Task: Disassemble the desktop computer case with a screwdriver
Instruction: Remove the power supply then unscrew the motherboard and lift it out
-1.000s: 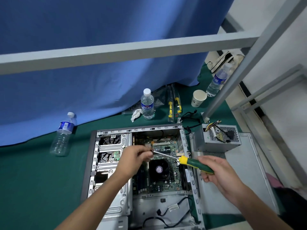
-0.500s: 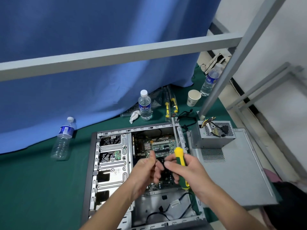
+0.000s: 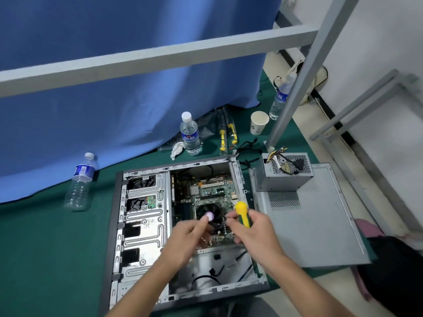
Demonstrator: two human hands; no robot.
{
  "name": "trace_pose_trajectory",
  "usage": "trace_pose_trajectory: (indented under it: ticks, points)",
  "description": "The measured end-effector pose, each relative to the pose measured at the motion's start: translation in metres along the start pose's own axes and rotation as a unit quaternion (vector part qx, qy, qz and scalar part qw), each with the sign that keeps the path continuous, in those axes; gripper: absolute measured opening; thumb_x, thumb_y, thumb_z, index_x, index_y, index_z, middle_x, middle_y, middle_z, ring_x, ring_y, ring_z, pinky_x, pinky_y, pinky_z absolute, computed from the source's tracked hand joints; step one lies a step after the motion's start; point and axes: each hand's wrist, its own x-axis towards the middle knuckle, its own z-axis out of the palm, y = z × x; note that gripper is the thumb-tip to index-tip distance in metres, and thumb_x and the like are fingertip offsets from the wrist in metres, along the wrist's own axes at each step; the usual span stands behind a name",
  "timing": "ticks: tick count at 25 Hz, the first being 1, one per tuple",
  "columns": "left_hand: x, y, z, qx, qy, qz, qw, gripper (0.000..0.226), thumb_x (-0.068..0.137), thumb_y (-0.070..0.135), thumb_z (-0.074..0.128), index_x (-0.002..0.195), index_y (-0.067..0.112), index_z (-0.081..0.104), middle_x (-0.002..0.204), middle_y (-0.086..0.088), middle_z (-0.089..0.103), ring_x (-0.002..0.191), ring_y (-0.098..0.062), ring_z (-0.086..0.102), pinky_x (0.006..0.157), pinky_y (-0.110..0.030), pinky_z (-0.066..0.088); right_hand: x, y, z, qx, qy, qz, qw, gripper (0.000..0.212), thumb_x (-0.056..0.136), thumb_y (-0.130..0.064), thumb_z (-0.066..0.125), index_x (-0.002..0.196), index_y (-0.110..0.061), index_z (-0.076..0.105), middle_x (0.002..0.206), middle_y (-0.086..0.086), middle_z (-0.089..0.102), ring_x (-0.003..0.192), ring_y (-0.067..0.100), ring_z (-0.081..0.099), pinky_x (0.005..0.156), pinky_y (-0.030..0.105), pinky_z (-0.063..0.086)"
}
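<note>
Right hand (image 3: 251, 232) grip: fingers curled round the screwdriver (image 3: 243, 214), yellow handle end up, shaft down toward the CPU cooler fan (image 3: 209, 217) so the tip can reach a screw; tip hidden behind the fingers. Left hand (image 3: 186, 236) holds nothing, fingers loosely extended, fingertips next to the fan hub, likely to steady or guide the tip. Computer case (image 3: 142, 216) lies on its side, open face up, on the green surface (image 3: 45, 248), giving top-down access to the motherboard (image 3: 212, 191). Side panel (image 3: 320, 225) lies just right of the case with the power supply (image 3: 283, 172) on it, both already out. Spare screwdrivers (image 3: 227, 136) and a water bottle (image 3: 190, 133) sit beyond the case.
</note>
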Motion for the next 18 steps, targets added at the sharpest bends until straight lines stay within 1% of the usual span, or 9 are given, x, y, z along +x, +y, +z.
trace_pose_trajectory:
  ticks: [1, 2, 3, 5, 8, 10, 12, 16, 18]
  points:
    - [0.002, -0.010, -0.002, 0.118, 0.066, 0.029, 0.990, 0.044, 0.092, 0.054, 0.054, 0.119, 0.021, 0.067, 0.114, -0.001, 0.070, 0.091, -0.005, 0.065, 0.083, -0.021, 0.052, 0.001, 0.009, -0.014, 0.007, 0.028, 0.006, 1.000, 0.006, 0.088, -0.019, 0.071, 0.086, -0.025, 0.072, 0.070, -0.005, 0.070, 0.054, 0.005, 0.061, 0.053, 0.020, 0.052]
    - [0.004, -0.020, -0.004, 0.223, 0.141, 0.041, 0.964, 0.050, 0.093, 0.047, 0.058, 0.136, 0.021, 0.053, 0.131, -0.001, 0.060, 0.112, -0.008, 0.058, 0.097, -0.025, 0.047, 0.003, 0.019, -0.029, 0.016, 0.055, 0.014, 0.998, 0.009, 0.086, -0.017, 0.072, 0.086, -0.025, 0.072, 0.070, -0.007, 0.070, 0.054, 0.003, 0.061, 0.052, 0.018, 0.051]
    - [0.007, -0.031, -0.007, 0.290, 0.202, 0.037, 0.935, 0.061, 0.093, 0.043, 0.060, 0.146, 0.019, 0.041, 0.143, -0.005, 0.047, 0.128, -0.016, 0.046, 0.108, -0.034, 0.041, 0.006, 0.031, -0.045, 0.026, 0.084, 0.026, 0.996, 0.009, 0.085, -0.015, 0.073, 0.086, -0.024, 0.073, 0.070, -0.007, 0.071, 0.053, 0.003, 0.061, 0.052, 0.016, 0.050]
    - [0.014, -0.051, -0.009, 0.363, 0.250, -0.006, 0.897, 0.077, 0.093, 0.046, 0.058, 0.155, 0.015, 0.023, 0.157, -0.013, 0.024, 0.145, -0.027, 0.022, 0.117, -0.047, 0.026, 0.012, 0.057, -0.070, 0.030, 0.127, 0.058, 0.990, 0.009, 0.084, -0.012, 0.075, 0.085, -0.020, 0.072, 0.069, -0.002, 0.070, 0.054, 0.008, 0.061, 0.054, 0.019, 0.049]
    - [0.023, -0.073, 0.004, 0.431, 0.248, -0.031, 0.867, 0.088, 0.093, 0.048, 0.054, 0.157, 0.015, 0.004, 0.163, -0.013, 0.006, 0.151, -0.027, 0.003, 0.121, -0.050, 0.012, 0.020, 0.102, -0.085, -0.013, 0.138, 0.115, 0.984, 0.009, 0.084, -0.013, 0.074, 0.077, -0.011, 0.068, 0.064, 0.003, 0.063, 0.055, 0.018, 0.053, 0.056, 0.031, 0.047]
    - [0.026, -0.082, 0.009, 0.443, 0.276, -0.020, 0.853, 0.091, 0.089, 0.042, 0.061, 0.157, 0.013, 0.008, 0.163, -0.015, 0.010, 0.150, -0.028, 0.005, 0.119, -0.052, 0.014, 0.027, 0.129, -0.080, -0.062, 0.129, 0.135, 0.980, 0.021, 0.086, -0.016, 0.071, 0.068, -0.008, 0.064, 0.054, 0.000, 0.055, 0.050, 0.014, 0.048, 0.053, 0.028, 0.042]
    - [0.028, -0.088, 0.010, 0.449, 0.288, -0.011, 0.846, 0.093, 0.085, 0.037, 0.065, 0.157, 0.011, 0.012, 0.161, -0.016, 0.015, 0.149, -0.030, 0.011, 0.116, -0.053, 0.016, 0.034, 0.153, -0.070, -0.123, 0.124, 0.139, 0.975, 0.029, 0.087, -0.017, 0.069, 0.060, -0.014, 0.059, 0.048, -0.005, 0.051, 0.043, 0.009, 0.043, 0.047, 0.022, 0.038]
    - [0.031, -0.095, 0.009, 0.449, 0.302, 0.000, 0.841, 0.090, 0.081, 0.043, 0.049, 0.157, 0.013, 0.012, 0.161, -0.017, 0.016, 0.148, -0.031, 0.013, 0.114, -0.055, 0.016, 0.049, 0.186, -0.045, -0.192, 0.118, 0.152, 0.962, 0.006, 0.088, -0.014, 0.069, 0.083, -0.012, 0.070, 0.069, 0.006, 0.065, 0.061, 0.021, 0.058, 0.062, 0.030, 0.047]
    - [0.032, -0.095, 0.010, 0.452, 0.301, -0.004, 0.839, 0.089, 0.082, 0.045, 0.046, 0.157, 0.014, 0.010, 0.162, -0.016, 0.014, 0.149, -0.031, 0.011, 0.116, -0.055, 0.014, 0.052, 0.193, -0.039, -0.213, 0.136, 0.149, 0.956, 0.006, 0.087, -0.011, 0.071, 0.093, -0.011, 0.071, 0.079, 0.007, 0.067, 0.070, 0.024, 0.061, 0.067, 0.029, 0.047]
